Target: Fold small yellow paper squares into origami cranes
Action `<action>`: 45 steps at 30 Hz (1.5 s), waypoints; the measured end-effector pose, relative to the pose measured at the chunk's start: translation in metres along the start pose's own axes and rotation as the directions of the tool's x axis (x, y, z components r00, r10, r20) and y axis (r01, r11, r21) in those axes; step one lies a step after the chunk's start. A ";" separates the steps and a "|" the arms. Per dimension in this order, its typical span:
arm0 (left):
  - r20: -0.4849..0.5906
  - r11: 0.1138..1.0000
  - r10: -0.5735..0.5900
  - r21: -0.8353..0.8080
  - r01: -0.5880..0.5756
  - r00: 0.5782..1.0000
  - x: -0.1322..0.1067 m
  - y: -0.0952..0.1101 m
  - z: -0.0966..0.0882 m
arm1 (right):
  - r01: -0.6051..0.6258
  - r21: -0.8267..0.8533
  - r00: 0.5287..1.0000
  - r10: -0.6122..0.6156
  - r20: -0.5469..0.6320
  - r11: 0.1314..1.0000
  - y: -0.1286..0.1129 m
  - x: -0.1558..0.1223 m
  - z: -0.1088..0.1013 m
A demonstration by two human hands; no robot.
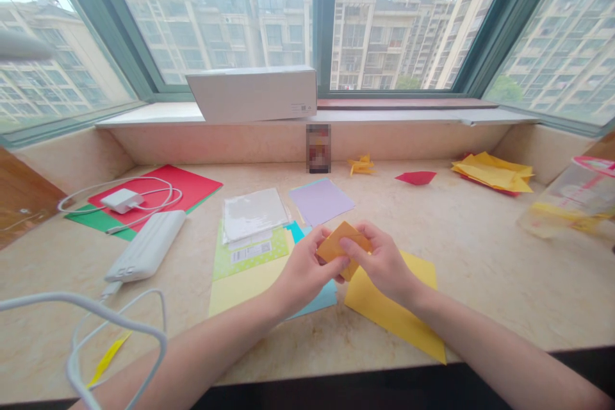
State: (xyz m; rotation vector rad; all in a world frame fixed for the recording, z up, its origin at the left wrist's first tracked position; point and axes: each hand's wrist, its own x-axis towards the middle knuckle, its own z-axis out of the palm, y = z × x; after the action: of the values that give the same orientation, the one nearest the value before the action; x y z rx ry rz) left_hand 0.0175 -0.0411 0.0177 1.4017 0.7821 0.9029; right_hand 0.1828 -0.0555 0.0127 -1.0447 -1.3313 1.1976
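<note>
A small folded piece of orange-yellow paper (346, 238) is raised over the counter between my two hands. My left hand (319, 259) grips its left and lower edge, thumb on the front face. From the other side my right hand (382, 256) pinches it, its thumb also pressed on the front; the fingers behind the paper are mostly hidden. Below my right forearm lies a yellow paper sheet (389, 317). Under and beside my left hand are blue sheets (319, 300) and a pale yellow sheet (245, 285). A lilac paper square (321, 200) lies just beyond my hands.
To the left are a white power bank (147, 246), a charger (122, 200) with cable, and red paper (163, 189). Along the back sit a yellow folded paper figure (361, 164), a red folded piece (416, 177) and yellow papers (492, 171). A clear plastic container (571, 195) stands right.
</note>
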 end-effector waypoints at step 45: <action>0.023 0.909 0.091 0.407 -0.093 0.996 0.000 -0.002 -0.010 | 0.013 -0.252 0.995 0.012 0.097 0.968 -0.004 0.011 -0.027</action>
State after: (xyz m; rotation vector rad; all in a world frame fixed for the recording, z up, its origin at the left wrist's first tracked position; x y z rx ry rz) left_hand 0.0084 -0.0363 0.0156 1.8189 0.9452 0.8374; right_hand 0.2082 -0.0422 0.0183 -1.1765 -1.5923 1.1098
